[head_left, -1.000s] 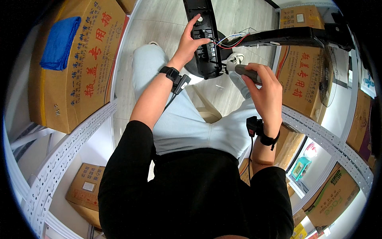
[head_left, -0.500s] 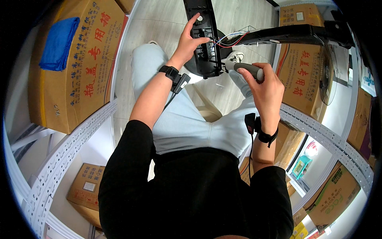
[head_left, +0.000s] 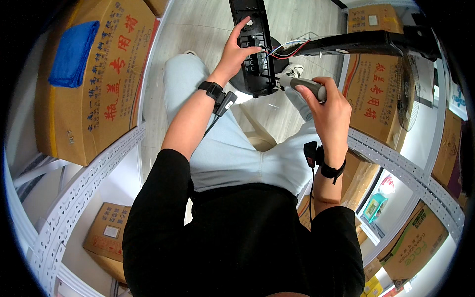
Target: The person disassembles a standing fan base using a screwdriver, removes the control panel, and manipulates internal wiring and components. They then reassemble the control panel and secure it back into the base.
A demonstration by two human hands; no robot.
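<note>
Below the top edge of the view is a long black plastic housing (head_left: 251, 39) with its inside exposed, small parts and coloured wires (head_left: 287, 47) showing. My left hand (head_left: 235, 52) grips its left side, with index finger and thumb spread over the inside; the other fingers are hidden. To the right, my right hand (head_left: 332, 101) is closed round the grey handle of a screwdriver (head_left: 309, 89). Its shaft points left at the lower right edge of the housing, where the tip is too small to make out. The wires run into a black fan post (head_left: 346, 44).
A wire fan grille (head_left: 408, 94) stands at the right end of the post. Metal shelves (head_left: 396, 158) holding cardboard boxes (head_left: 373, 94) flank me on both sides. A blue cloth (head_left: 74, 54) lies on the large left box (head_left: 114, 84). My light-blue trouser legs (head_left: 222, 153) are under my arms.
My right hand and the screwdriver have shifted very slightly left. The left hand and the housing stay nearly where they were.
</note>
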